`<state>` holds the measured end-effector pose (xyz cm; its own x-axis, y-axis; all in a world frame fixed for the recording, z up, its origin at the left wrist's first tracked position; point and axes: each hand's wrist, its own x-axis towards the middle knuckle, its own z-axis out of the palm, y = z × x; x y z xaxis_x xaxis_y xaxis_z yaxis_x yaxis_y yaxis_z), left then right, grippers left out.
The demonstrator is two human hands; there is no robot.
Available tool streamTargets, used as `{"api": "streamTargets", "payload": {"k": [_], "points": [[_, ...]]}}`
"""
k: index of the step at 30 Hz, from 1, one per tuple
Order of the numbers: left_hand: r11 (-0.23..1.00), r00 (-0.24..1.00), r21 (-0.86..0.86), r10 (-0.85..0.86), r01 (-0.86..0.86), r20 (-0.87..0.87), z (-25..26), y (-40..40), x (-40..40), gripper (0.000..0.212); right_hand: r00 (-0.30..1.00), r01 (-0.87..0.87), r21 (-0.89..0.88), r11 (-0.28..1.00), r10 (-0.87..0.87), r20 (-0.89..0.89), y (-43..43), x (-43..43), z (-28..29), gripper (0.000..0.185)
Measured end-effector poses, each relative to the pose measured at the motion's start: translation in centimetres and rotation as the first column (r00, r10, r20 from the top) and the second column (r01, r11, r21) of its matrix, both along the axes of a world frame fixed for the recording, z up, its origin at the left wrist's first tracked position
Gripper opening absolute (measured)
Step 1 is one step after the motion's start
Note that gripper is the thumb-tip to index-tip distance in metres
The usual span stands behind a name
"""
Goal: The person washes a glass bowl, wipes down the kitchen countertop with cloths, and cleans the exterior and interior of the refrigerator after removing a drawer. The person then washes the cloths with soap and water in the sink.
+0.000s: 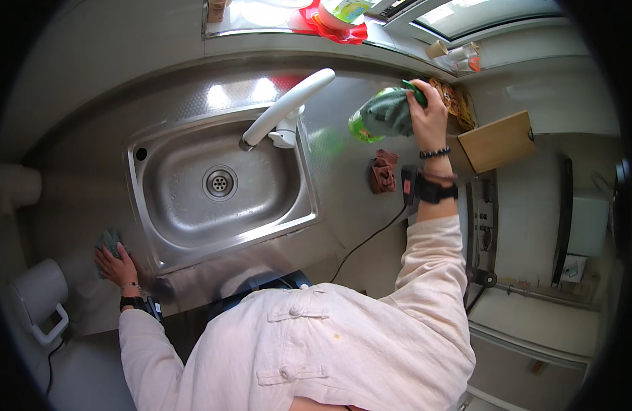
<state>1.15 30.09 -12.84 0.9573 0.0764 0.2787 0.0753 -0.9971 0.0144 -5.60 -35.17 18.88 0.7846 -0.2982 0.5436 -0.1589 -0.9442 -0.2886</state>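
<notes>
At the left of the counter, my left hand (114, 265) presses on a crumpled grey-green cloth (108, 239). My right hand (429, 110) reaches to the back right and grips the green top of a clear-and-green plastic bottle (361, 128). Another grey-green cloth (390, 110) is draped over that bottle and hides much of its side. Between my hands lies a stainless steel sink (177, 205) with a round drain and no water standing in it. A white faucet (290, 108) arches over its back right corner.
A folded brown cloth (384, 172) lies right of the sink, beside a black device with a cable (370, 239). A wooden cutting board (498, 141) stands near the gas stove (483, 221). At far left is a white electric kettle (41, 287). Paper cups (437, 49) line the windowsill.
</notes>
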Motion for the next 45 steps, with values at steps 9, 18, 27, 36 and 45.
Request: {"api": "streamTargets", "payload": {"k": [9,18,27,36,45], "points": [[0.939,0.971,-0.303,0.102,-0.165,-0.215,1.6,3.8,1.6,0.052,1.000,0.020,-0.057,0.998,-0.019,0.015,-9.0,10.7,-6.2,0.018],[0.451,0.857,-0.825,-0.510,0.342,0.077,20.0,-19.8,13.7,0.040,0.998,0.012,-0.020,1.000,-0.010,0.065,-11.7,14.2,-7.5,0.028],[0.204,0.424,-0.741,-0.898,0.640,0.119,12.2,-43.6,19.9,0.036,0.968,0.126,0.201,0.971,-0.165,0.188,-7.1,9.6,-7.5,0.067],[0.158,0.123,-0.256,-0.981,0.954,-0.149,5.4,-45.8,20.4,0.049,0.947,0.157,0.613,0.774,-0.295,0.130,-4.9,0.8,-15.7,0.036],[0.664,0.651,-0.463,-0.728,0.587,-0.218,5.5,-29.9,24.2,0.046,0.947,0.297,0.818,0.493,-0.259,-0.188,-5.3,-2.2,-22.3,0.023]]}}
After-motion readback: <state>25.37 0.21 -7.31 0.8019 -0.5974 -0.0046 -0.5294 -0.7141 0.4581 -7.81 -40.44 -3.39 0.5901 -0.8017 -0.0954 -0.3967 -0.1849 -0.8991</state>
